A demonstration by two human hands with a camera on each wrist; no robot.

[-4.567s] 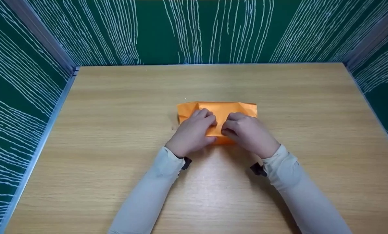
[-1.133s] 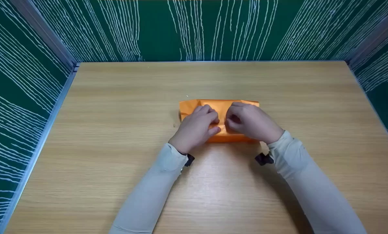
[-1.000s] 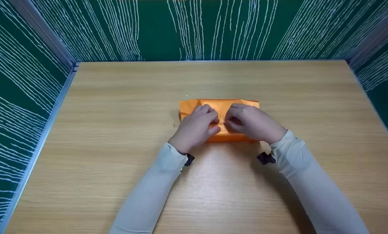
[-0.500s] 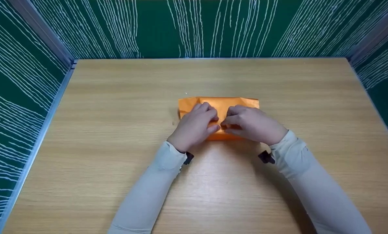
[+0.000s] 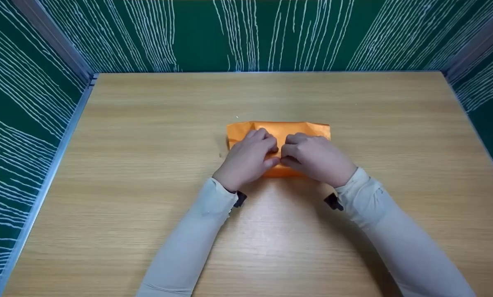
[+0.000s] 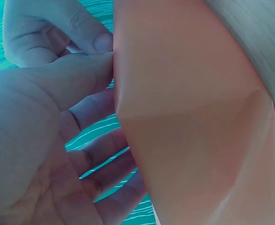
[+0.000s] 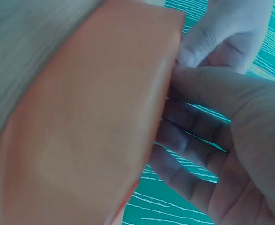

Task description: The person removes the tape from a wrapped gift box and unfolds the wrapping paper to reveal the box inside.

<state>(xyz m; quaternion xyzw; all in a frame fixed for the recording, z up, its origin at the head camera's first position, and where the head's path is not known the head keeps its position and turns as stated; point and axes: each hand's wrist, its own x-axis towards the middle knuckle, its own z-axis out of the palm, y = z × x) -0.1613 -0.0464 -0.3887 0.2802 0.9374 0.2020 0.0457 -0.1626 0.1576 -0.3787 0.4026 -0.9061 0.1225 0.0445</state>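
Observation:
An orange paper packet (image 5: 275, 128) with creased, folded ends lies near the middle of the table. My left hand (image 5: 248, 159) rests on its left half with bent fingers, thumb by the near edge. On the right half, my right hand (image 5: 316, 159) pinches at the paper, its fingertips close to the left thumb. From the left wrist, the packet's orange side (image 6: 189, 70) shows a slanting crease, and both thumbs sit at its edge. In the right wrist view, the fingers (image 7: 177, 138) reach over the paper's edge. What is inside the packet is hidden.
The light wooden table (image 5: 106, 165) is bounded by green panels (image 5: 196, 37) with white wavy lines at the back and sides. Just beyond the packet lies a tiny white speck (image 5: 237, 117). Dark wrist devices (image 5: 333, 201) sit under the sleeve cuffs.
My right hand has shifted along the paper toward the near edge and the left hand, and its fingers have drawn together. My left hand stays in place on the packet.

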